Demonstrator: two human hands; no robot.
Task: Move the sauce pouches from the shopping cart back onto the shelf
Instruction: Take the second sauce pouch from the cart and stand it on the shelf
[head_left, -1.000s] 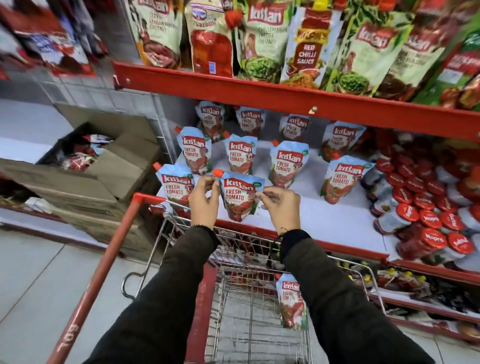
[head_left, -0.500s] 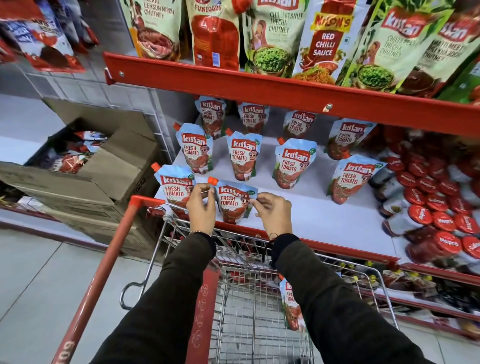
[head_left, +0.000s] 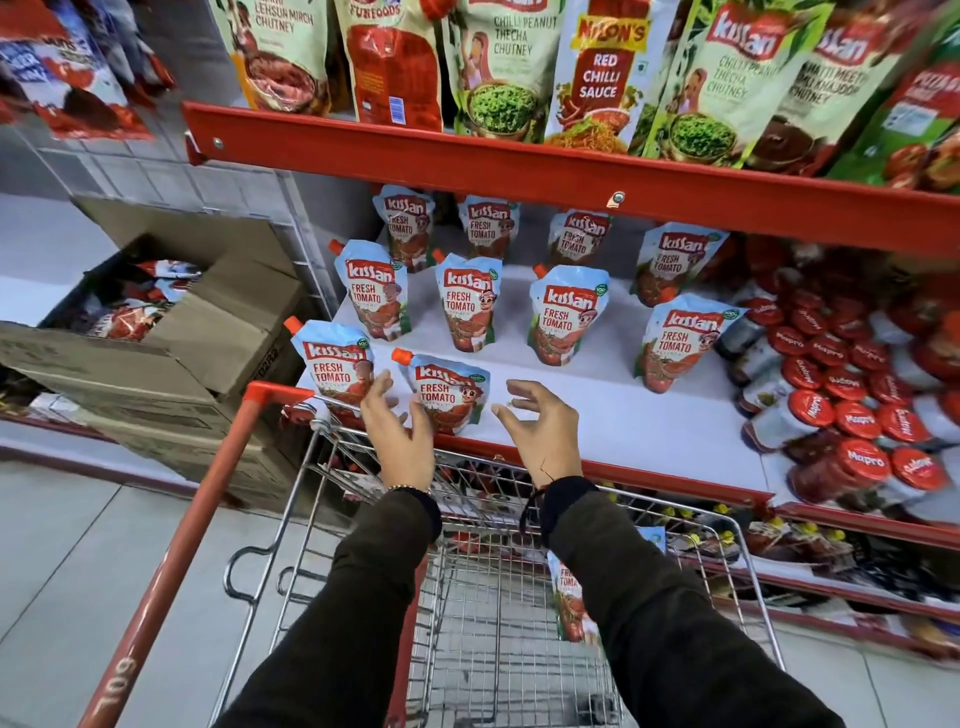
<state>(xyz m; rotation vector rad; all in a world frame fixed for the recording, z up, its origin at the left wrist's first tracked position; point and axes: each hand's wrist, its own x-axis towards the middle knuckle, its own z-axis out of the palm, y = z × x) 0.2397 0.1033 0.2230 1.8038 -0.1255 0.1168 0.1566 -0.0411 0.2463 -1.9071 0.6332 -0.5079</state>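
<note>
A blue Kissan tomato sauce pouch (head_left: 451, 392) with an orange spout stands at the front edge of the white shelf (head_left: 623, 415), beside another pouch (head_left: 332, 364) to its left. My left hand (head_left: 399, 435) hovers open just left of it, fingertips near its lower corner. My right hand (head_left: 540, 426) is open a little to its right, holding nothing. Several more of these pouches stand in rows behind. One pouch (head_left: 570, 597) remains upright in the wire shopping cart (head_left: 467, 597), partly hidden by my right sleeve.
The red shelf above (head_left: 519, 171) carries chutney and chilli sauce pouches. Red-capped jars (head_left: 841, 405) lie stacked at the shelf's right. An open cardboard box (head_left: 156, 338) with packets sits left of the shelf. The cart's red handle (head_left: 171, 561) runs down the left.
Both hands held the front pouch by its top corners and set it down on the shelf edge. Now they have let go and drawn back slightly, fingers spread.
</note>
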